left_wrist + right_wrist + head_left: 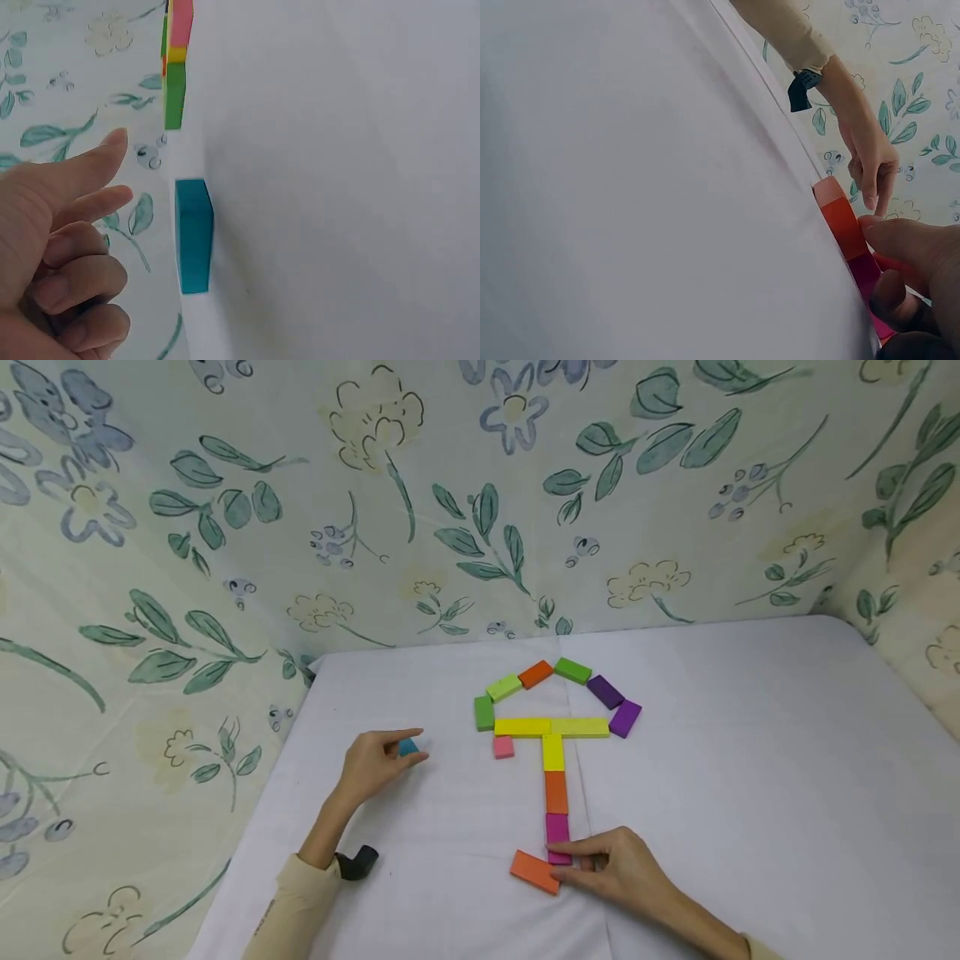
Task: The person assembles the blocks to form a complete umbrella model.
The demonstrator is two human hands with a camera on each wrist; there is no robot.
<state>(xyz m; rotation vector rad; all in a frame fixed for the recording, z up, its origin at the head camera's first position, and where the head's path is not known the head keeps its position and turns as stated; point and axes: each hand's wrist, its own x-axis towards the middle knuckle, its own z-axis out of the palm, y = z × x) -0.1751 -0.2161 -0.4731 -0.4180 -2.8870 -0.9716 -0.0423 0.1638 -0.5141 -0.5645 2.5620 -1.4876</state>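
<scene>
A blue block (pixel 194 236) stands on the white cloth at the left, between the spread thumb and forefinger of my left hand (pixel 372 762). The left wrist view shows a gap between those fingers and the block; the other fingers are curled. Near the front, my right hand (pixel 626 872) has its thumb at the right end of a tilted orange block (pixel 532 870). Its forefinger lies across the magenta block (pixel 557 829). Above that, an orange block (pixel 556 792) and a yellow block (pixel 552 752) continue the upright column. Some right fingers are hidden.
Two yellow blocks (pixel 521 727) form a bar across the column's top. Over it arch several green, orange and purple blocks (pixel 604 691). A pink block (pixel 503 747) sits under the bar's left end. A floral cloth (pixel 465 577) hangs behind the table.
</scene>
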